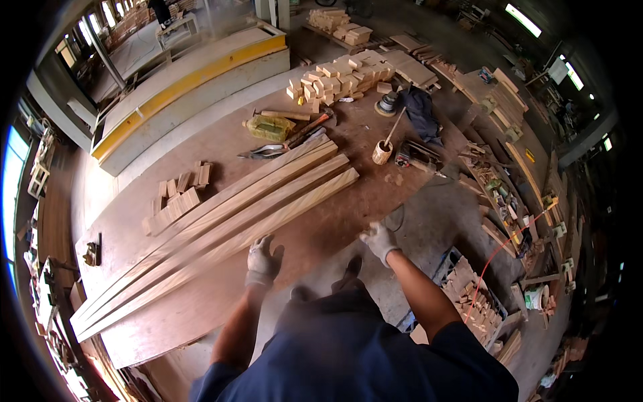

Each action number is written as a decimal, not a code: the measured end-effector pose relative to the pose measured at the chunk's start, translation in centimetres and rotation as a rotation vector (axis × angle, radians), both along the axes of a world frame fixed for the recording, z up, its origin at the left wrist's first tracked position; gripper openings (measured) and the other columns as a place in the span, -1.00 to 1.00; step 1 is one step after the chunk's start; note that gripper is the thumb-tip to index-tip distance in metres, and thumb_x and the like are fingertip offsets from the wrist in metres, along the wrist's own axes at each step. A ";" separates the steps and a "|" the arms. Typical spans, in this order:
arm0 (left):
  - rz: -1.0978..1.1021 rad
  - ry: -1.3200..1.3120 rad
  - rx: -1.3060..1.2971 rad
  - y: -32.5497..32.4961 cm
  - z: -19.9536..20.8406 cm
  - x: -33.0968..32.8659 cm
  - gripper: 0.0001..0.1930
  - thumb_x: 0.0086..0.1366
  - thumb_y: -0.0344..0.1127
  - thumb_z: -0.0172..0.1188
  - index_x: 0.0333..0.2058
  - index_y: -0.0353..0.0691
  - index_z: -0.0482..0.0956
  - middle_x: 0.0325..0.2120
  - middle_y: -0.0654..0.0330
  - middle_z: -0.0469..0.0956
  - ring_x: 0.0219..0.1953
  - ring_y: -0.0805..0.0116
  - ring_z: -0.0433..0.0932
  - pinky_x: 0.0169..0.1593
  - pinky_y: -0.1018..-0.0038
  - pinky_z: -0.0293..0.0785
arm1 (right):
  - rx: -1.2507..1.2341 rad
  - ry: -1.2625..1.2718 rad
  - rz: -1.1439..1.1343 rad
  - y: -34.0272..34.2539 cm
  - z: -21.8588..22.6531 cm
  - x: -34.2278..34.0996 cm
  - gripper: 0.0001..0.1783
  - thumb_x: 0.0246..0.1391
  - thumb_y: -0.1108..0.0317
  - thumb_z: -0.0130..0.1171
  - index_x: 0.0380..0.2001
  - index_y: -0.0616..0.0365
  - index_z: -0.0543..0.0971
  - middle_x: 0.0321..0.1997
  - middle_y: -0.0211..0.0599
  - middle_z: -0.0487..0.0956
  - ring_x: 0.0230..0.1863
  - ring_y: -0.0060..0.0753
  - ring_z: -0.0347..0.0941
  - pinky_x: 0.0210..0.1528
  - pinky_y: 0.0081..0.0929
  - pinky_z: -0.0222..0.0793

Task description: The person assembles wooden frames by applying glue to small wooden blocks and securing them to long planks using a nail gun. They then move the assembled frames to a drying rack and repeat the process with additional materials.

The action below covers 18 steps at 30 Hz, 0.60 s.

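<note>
My left hand (pixel 264 260), in a pale work glove, is beside the nearest wooden strip (pixel 295 218), thumb apart from the fingers, holding nothing I can see. Past the front edge of the brown worktable (pixel 315 234), my right hand (pixel 380 242), also gloved, hovers with loosely bent fingers and nothing visible in them. Several long planed strips lie side by side across the table, running from the near left toward the middle. Small wood blocks (pixel 181 191) sit at their far side.
Farther back are a hammer (pixel 309 127), a yellowish bag (pixel 269 126), a pot with a stick (pixel 382 153), a sander (pixel 386 104) and a dark cloth (pixel 420 114). Stacked blocks (pixel 341 77) line the back. A crate of offcuts (pixel 469 288) stands at right.
</note>
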State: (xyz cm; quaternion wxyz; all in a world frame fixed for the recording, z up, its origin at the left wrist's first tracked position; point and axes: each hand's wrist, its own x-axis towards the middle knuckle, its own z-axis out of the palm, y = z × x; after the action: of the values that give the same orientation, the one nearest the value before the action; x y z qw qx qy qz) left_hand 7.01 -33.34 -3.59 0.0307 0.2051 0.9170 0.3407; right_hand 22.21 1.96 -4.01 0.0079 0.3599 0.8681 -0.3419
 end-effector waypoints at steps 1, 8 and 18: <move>0.016 0.009 -0.008 0.7 -0.1 -1.0 -0.50 0.28 -0.11 0.40 0.13 -0.21 0.66 0.10 -0.09 0.65 0.14 -0.12 0.61 0.29 0.08 0.48 | -0.007 0.001 0.047 0.7 2.5 -2.8 -0.21 0.01 0.01 0.48 0.26 0.19 0.53 0.14 0.18 0.67 0.25 0.21 0.57 0.30 -0.09 0.48; 0.150 0.054 -0.256 5.5 -1.3 -3.5 -0.39 0.21 -0.16 0.45 0.20 -0.25 0.59 0.26 -0.11 0.53 0.37 -0.16 0.40 0.41 0.07 0.37 | 0.250 -0.093 0.559 10.6 1.5 -18.8 0.34 -0.16 -0.02 0.63 0.59 0.08 0.06 0.65 0.15 0.08 0.54 0.19 0.22 0.47 -0.07 0.32; 0.330 -0.107 -0.404 9.9 0.1 -3.6 -0.38 0.20 -0.17 0.43 0.23 -0.23 0.56 0.27 -0.07 0.49 0.39 -0.14 0.35 0.44 0.07 0.32 | 0.541 -0.321 1.132 12.9 0.9 -26.7 0.42 -0.21 0.07 0.64 0.63 0.07 0.00 0.65 0.09 0.09 0.41 0.10 0.39 0.32 -0.06 0.44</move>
State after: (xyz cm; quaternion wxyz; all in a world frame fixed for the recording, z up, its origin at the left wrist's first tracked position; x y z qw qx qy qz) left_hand 3.44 -23.44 -3.46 0.0634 0.0242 0.9845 0.1616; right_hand -4.52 14.85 -3.08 0.2256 -0.1173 0.9671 0.0043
